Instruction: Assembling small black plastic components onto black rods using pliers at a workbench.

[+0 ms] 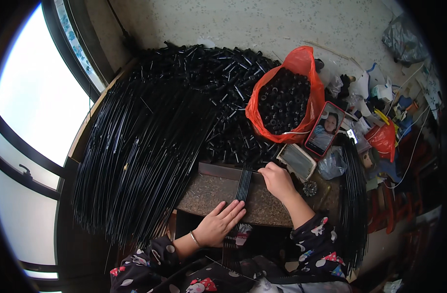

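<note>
Worktable (pixel 270 210), brown, speckled. On it I count: one large sheaf of thin black rods (pixel 135 156), left; one heap of short black tubes (pixel 204 68), back; one open red bag (pixel 307 66) of small black pieces (pixel 283 100), against the heap; one pale-rimmed tray (pixel 298 162); one dark straight bar (pixel 216 170); one flat row of rods (pixel 243 185) crossing the front edge.

1. Thin rods (pixel 243 184): black, glossy, slender; several, side by side in a narrow flat band; laid lengthwise over the brown surface (pixel 196 198), near portion extending past its front edge.
2. Bar (pixel 216 170): dark, straight, low; set crosswise at the band's far end.
3. Tubular pieces (pixel 228 145): small, black; heaped loosely beyond the bar.
</note>
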Available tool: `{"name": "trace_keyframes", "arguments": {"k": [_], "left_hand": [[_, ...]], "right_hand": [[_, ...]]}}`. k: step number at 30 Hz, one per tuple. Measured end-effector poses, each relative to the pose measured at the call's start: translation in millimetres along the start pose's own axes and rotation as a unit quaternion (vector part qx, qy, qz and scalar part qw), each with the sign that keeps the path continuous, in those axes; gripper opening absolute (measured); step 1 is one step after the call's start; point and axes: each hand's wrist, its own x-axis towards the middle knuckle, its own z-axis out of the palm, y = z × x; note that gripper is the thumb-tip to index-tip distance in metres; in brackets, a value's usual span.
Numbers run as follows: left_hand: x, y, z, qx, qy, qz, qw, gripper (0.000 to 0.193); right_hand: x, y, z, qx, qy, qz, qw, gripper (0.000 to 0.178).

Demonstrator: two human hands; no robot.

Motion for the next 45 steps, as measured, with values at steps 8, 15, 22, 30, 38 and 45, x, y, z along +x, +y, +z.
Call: {"name": "trace_keyframes", "arguments": {"k": [8,15,22,30,38,45], "left_hand": [[1,-1,-1,-0.012,0.001,0.0,1.0,0.069],[4,-2,-2,0.007,-0.016,0.012,1.0,0.074],[0,-1,-1,-0.026,0.0,0.009,1.0,0.082],[-1,-5,0,-0.032,-0.004,0.011,0.999,0.082],[2,-2,-1,-0.045,0.007,0.015,0.999,0.081],[-1,2,-1,-0.04,0.027,0.02,0.999,0.076]], "right_hand": [[9,-1,2,0.002,-0.015,-0.025,1.0,0.01],[18,3,3,-0.055,0.012,-0.11,0.992,0.009],[-7,28,-26,-0.144,0.007,-0.195,0.97,0.013],[-11,13,-24,-0.045,-0.042,-0.071,0.996,0.013],[3,8,1,-0.06,-0.012,-0.055,0.997,0.014],[-6,52,-61,-0.184,0.06,0.1,0.976,0.011]]}}
